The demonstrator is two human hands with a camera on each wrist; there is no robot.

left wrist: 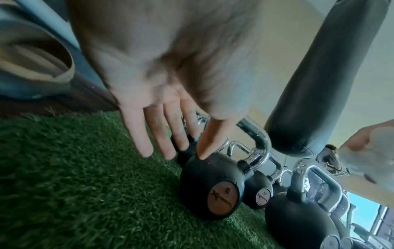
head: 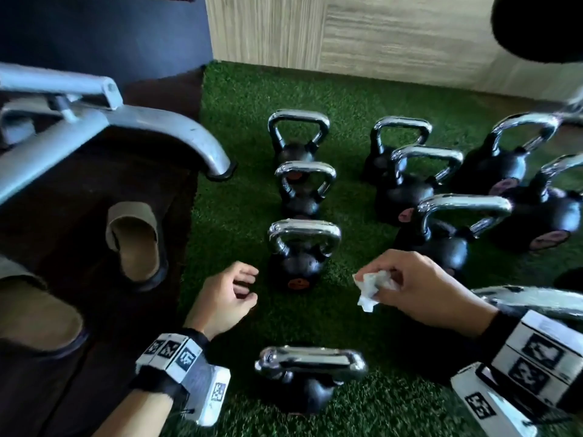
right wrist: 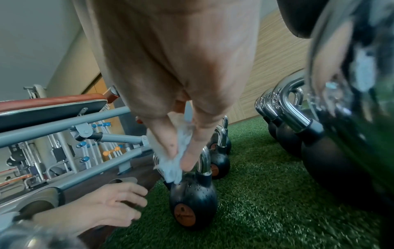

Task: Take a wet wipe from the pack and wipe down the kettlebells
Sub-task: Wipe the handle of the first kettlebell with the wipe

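Several black kettlebells with chrome handles stand in rows on green turf. The nearest one of the left row, a small kettlebell (head: pixel 298 257) (left wrist: pixel 210 187) (right wrist: pixel 193 200) with an orange badge, carries water drops. My right hand (head: pixel 419 287) (right wrist: pixel 181 134) pinches a crumpled white wet wipe (head: pixel 373 287) (right wrist: pixel 172 161) just right of that bell, above its body. My left hand (head: pixel 225 298) (left wrist: pixel 170 134) (right wrist: pixel 102 203) hovers at its left side, fingers loose and holding nothing. The wipe pack is out of sight.
A grey bench frame (head: pixel 104 121) and a dark floor strip with two slippers (head: pixel 135 244) lie to the left. Another kettlebell (head: pixel 307 378) stands close in front, between my wrists. Larger bells (head: pixel 441 238) crowd the right. A wood-panel wall (head: pixel 378 33) closes the back.
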